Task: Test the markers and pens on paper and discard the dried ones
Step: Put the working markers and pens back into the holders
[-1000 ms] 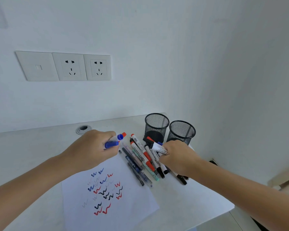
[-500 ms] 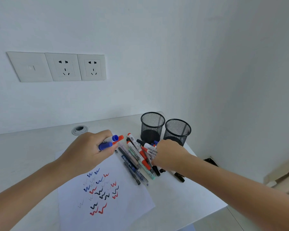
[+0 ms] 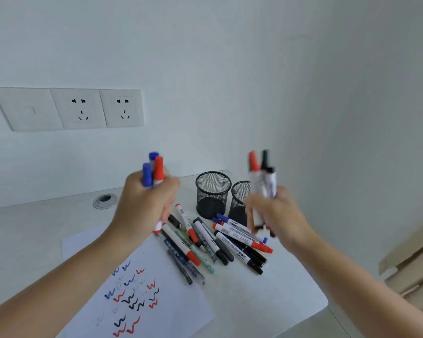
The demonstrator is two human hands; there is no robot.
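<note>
From the head view, the left hand (image 3: 148,206) grips three markers (image 3: 154,171) upright — two blue, one red. The right hand (image 3: 277,215) grips about three more (image 3: 263,181). More pens (image 3: 217,242) lie on the table (image 3: 266,301) beside the paper (image 3: 142,296). Two mesh cups (image 3: 213,193) stand behind, looking empty. With both fists full, good and dried markers might get mixed, or one may slip.

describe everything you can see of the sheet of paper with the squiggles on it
The sheet of paper is white and lies flat on the white desk, set at an angle, its near part running out of frame. It bears short test squiggles in blue, red and black, plus a few faint grey ones. The left forearm crosses above its left side, and pens from the pile overlap its upper right edge.
</note>
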